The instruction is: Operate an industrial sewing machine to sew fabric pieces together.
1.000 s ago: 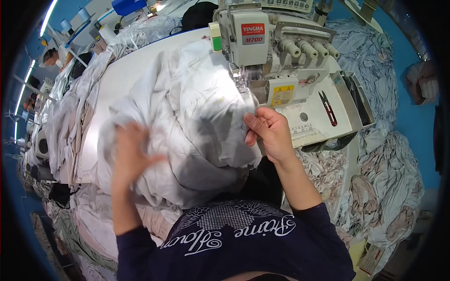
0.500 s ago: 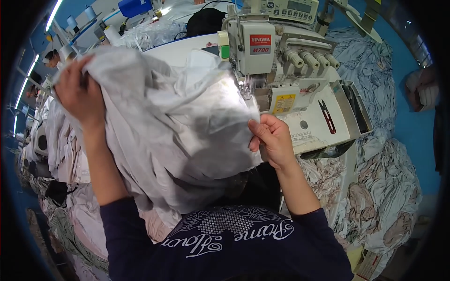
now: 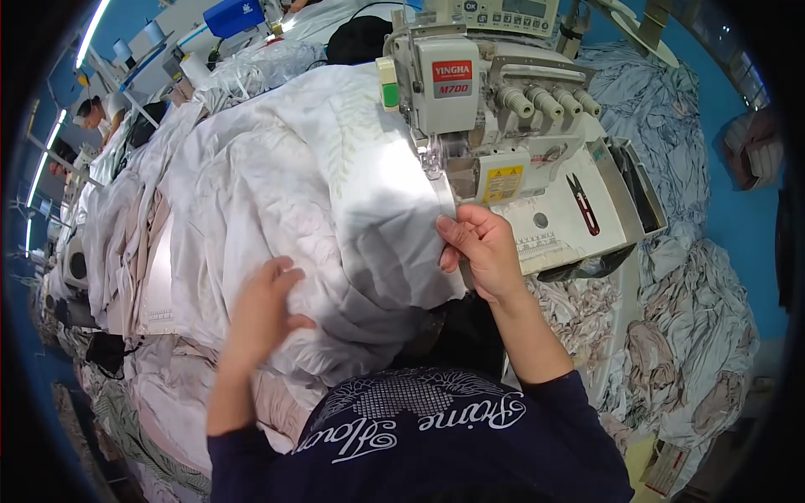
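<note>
A large white piece of fabric [image 3: 285, 168] with a faint leafy pattern lies bunched over the sewing table. Its right edge runs under the needle area of an overlock sewing machine [image 3: 453, 92], where a lamp lights it brightly. My right hand [image 3: 482, 247] pinches that edge between thumb and fingers, just in front of the machine. Over the nearer folds is my left hand [image 3: 268, 310], slightly blurred, with thumb and fingers apart and nothing gripped. Whether its fingertips touch the fabric I cannot tell.
Red-handled thread snips [image 3: 584, 205] lie on the machine's side plate. Piles of pale fabric [image 3: 696, 335] are heaped at the right, with scraps [image 3: 570, 323] below the machine. Cloth is draped at the left. Another person [image 3: 101, 116] is at the far left.
My left hand has let go of the fabric's far left part and come down toward me. The lifted fabric has settled flatter on the table. My right hand keeps its pinch.
</note>
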### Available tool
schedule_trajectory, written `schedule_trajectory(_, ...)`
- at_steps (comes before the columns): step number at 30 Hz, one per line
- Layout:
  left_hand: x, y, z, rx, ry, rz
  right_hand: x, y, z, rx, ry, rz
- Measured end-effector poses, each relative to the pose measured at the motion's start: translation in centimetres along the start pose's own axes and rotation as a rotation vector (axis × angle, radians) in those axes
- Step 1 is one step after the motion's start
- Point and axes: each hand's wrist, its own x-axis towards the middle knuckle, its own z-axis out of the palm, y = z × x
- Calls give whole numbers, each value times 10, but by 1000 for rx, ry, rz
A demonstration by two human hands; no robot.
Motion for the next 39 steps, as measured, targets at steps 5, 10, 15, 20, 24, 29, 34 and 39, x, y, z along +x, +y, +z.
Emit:
schedule_trajectory(5, -38, 21, 16, -52, 333, -315, 1, 1, -2, -7, -10, -3)
schedule_trajectory(10, -20, -4, -3, -380, 736, -258, 1, -3, 1, 2, -7, 32)
schedule_trajectory(15, 20, -21, -34, -778, 1039, 120, 0, -4, -1, 32, -29, 50)
schedule_trajectory(20, 54, -25, -77, -515, 1125, 80, 0, -5, 0, 19, -20, 58)
schedule_trajectory(24, 73, -28, -94, -463, 1147, 117, 1, -3, -2, 24, -28, 42)
schedule_trajectory(29, 92, -40, -133, -268, 1152, 226, 0, -5, 1, 31, -22, 46)
schedule_trajectory(34, 129, -74, -168, -177, 1220, 234, 1, -4, -1, 14, -8, 50)
schedule_trajectory(39, 145, -81, -204, -156, 1237, 144, 1, -8, 0, 20, -34, 85)
